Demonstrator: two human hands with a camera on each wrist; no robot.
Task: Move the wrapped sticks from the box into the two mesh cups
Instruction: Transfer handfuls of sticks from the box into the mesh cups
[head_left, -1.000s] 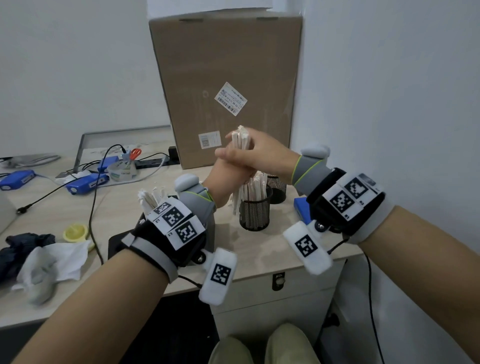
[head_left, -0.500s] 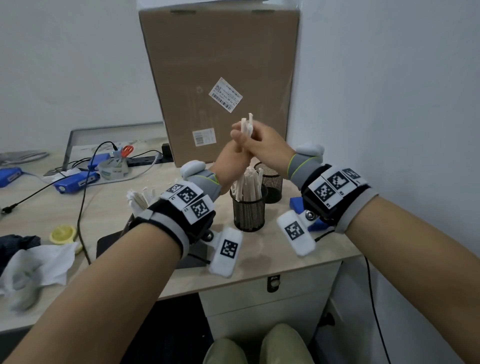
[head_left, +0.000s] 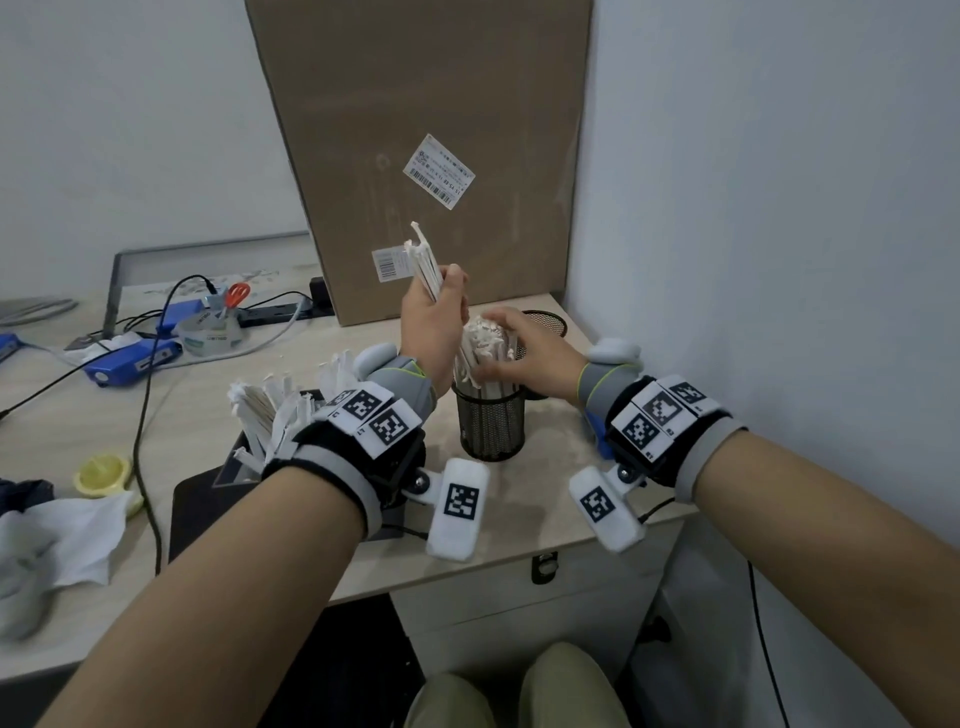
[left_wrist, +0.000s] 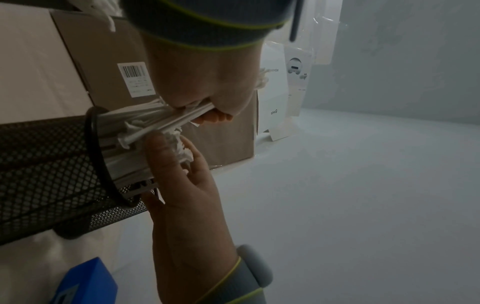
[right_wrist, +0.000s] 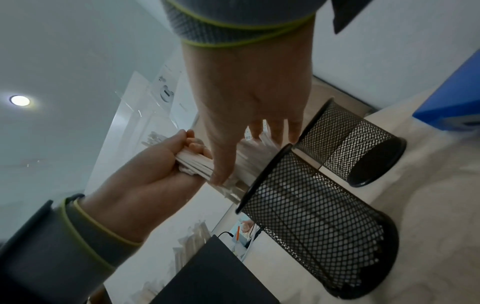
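Wrapped sticks (head_left: 427, 270) gripped in the left hand (head_left: 434, 325), above the near mesh cup (head_left: 491, 421).

Left-hand fingers curl round a small bundle of sticks whose twisted paper tops rise above the fist and whose lower ends slant down toward the cup just below and to its right. The right hand (head_left: 522, 348) lies over that cup's mouth with fingers spread fairly straight, fingertips (right_wrist: 221, 176) touching the crumpled tops of the sticks standing inside; it grips nothing. The second mesh cup (head_left: 545, 325) stands just beyond the right hand, touching the first. More sticks fan out of the box (head_left: 244, 462) beside the left wrist.
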